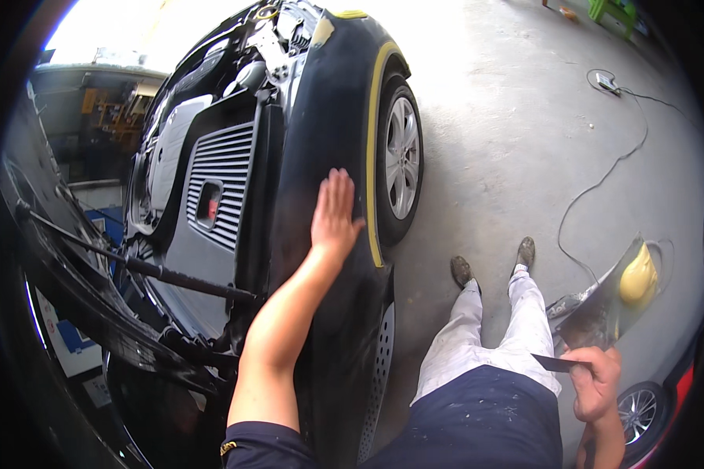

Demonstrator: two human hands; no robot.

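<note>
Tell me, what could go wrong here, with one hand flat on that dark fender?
The yellow filler blob sits on a tilted mixing board in the right hand; it might slide off. The cable on the floor near the feet could trip the person. The left hand may smudge the fender.

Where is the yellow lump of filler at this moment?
In the head view it sits at the right, on the shiny mixing board held by the right hand: the yellow filler lies at the board's far end.

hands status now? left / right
Left hand: open, flat on the black car fender.
Right hand: closed, holding a mixing board with yellow filler.
</note>
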